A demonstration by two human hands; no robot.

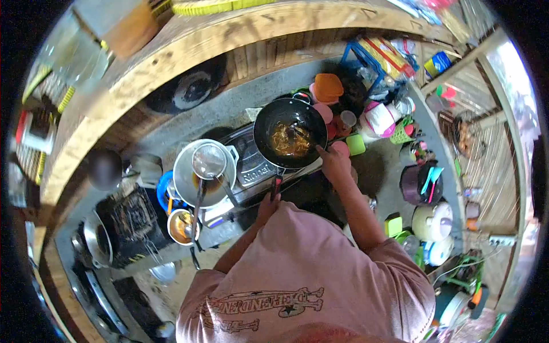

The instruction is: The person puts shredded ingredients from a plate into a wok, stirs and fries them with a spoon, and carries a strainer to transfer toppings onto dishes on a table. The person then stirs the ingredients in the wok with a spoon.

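A black frying pan [262, 128] with browned, shredded-looking food [289, 140] in it sits over the Rinnai gas stove [251, 171]. My left hand [269, 207] is closed round the pan's handle, which points toward my body. At the pan's right side, my right hand [336, 164] has its fingers closed at the rim. Left of the pan, a large pot [182, 171] holds brown liquid, and a long-handled strainer [209, 161] lies across its top. A small saucepan [178, 227] with orange-brown contents stands in front of that pot.
Orange and pink plastic containers [329, 87] crowd behind the pan. A sooty grate [136, 214] and a wok [97, 237] are at the left. A rice cooker [432, 222] stands at the right. A wooden shelf edge [257, 28] runs overhead.
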